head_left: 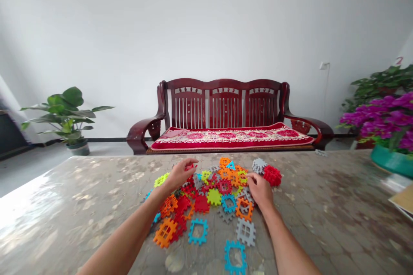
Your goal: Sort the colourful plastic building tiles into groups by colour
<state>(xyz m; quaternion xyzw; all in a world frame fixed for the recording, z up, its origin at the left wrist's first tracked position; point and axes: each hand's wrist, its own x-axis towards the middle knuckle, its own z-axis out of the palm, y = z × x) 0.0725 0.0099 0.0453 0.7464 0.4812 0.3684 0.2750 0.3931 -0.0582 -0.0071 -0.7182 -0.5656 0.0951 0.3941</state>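
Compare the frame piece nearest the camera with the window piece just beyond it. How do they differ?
The frame piece is blue; the window piece is gray. The frame piece has one undivided opening, while crossbars split the window piece's. Both are toothed and lie on the table.

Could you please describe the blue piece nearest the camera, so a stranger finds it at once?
On the patterned table, find the spread of colourful toothed pieces. Come toward the camera, past the gray window piece beside the right forearm. The blue piece is an open square frame without crossbars, the lowest piece in view.
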